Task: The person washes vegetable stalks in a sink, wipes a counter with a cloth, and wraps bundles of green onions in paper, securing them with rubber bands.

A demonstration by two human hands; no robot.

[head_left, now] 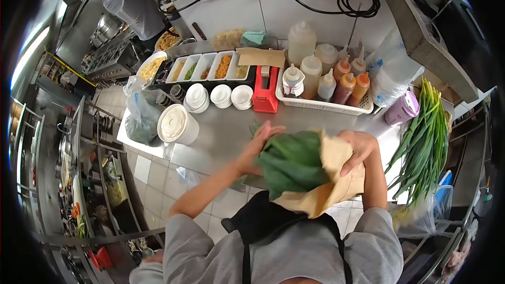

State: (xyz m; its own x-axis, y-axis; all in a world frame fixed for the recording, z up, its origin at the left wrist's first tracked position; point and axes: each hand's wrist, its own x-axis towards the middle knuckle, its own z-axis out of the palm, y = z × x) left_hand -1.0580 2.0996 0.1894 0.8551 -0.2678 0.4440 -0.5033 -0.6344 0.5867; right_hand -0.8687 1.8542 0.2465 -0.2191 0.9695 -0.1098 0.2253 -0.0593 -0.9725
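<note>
A bundle of broad dark green leaves (292,160) sits partly inside a crumpled brown paper bag (342,183), held in front of my chest above the counter's near edge. My left hand (259,144) grips the leaves at their left side, its fingers partly hidden and a little blurred. On the other side, my right hand (359,147) is closed on the bag's upper edge, thumb over the paper. The bag's mouth faces left, with the leaves sticking out of it. How deep they go into the bag is hidden.
Behind the steel counter (215,126) stand a red tape dispenser (266,92), a white basket (326,106) of sauce bottles, stacked white bowls (197,96) and a lidded tub (179,124). Long green onions (421,137) lie right, beside a purple container (402,109). Another person (138,8) stands far left.
</note>
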